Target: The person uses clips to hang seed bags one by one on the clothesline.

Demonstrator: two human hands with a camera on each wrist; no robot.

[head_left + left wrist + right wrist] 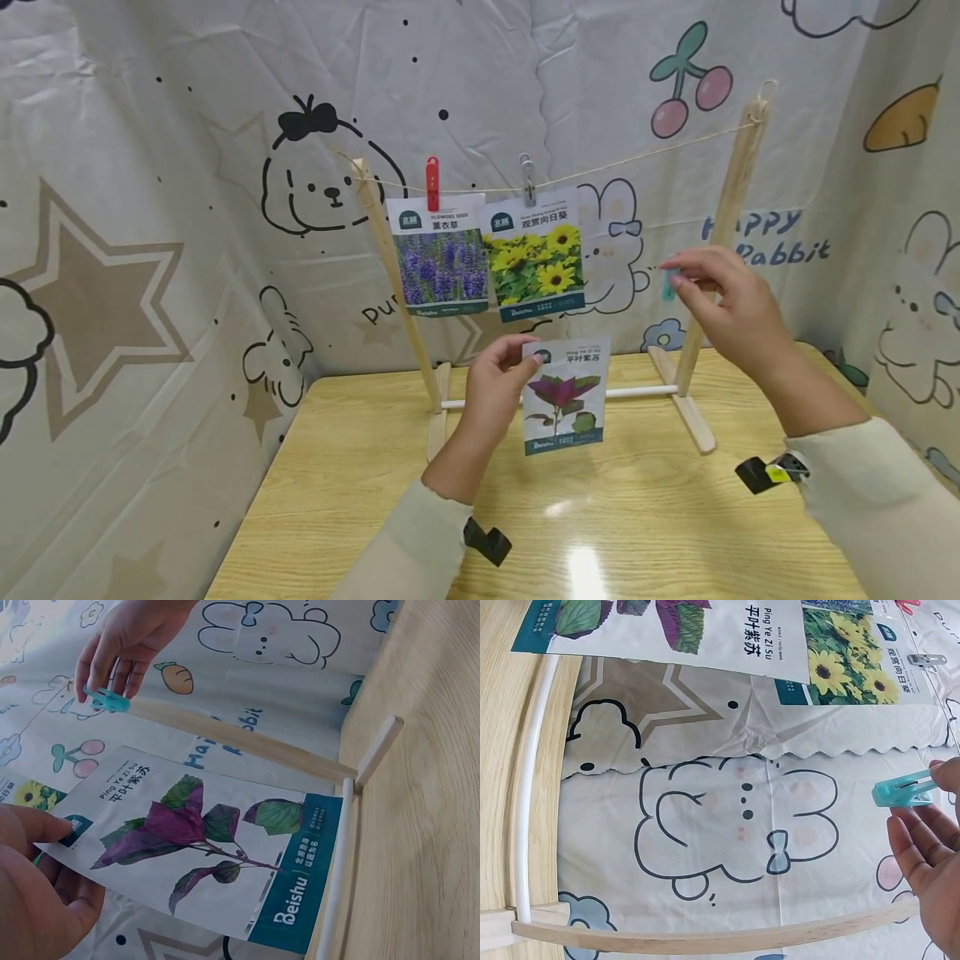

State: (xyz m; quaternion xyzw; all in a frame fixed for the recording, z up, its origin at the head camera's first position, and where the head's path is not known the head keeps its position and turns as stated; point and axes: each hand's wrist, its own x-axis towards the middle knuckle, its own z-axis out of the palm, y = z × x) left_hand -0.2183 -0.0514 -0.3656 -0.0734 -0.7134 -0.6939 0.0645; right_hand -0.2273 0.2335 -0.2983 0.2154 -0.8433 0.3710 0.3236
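My left hand (495,387) pinches a seed packet (564,408) by its upper left corner, thumb in front. The packet shows a purple-leaved plant and hangs upright in the air before the wooden stand. My right hand (731,308) holds a turquoise clothespin (904,792) between thumb and fingers, near the stand's right post. Along the string (637,158), a red clothespin (432,185) carries a lavender packet (441,267), and a grey clothespin (528,179) carries a sunflower packet (536,262) beside it.
The wooden stand has a left post (397,283), a right post (731,200) and a white bottom rod (641,392), its feet on a wood-grain table (360,500). Behind it hangs a cartoon-printed curtain (480,92). Black straps with a camera mount (765,473) sit at both wrists.
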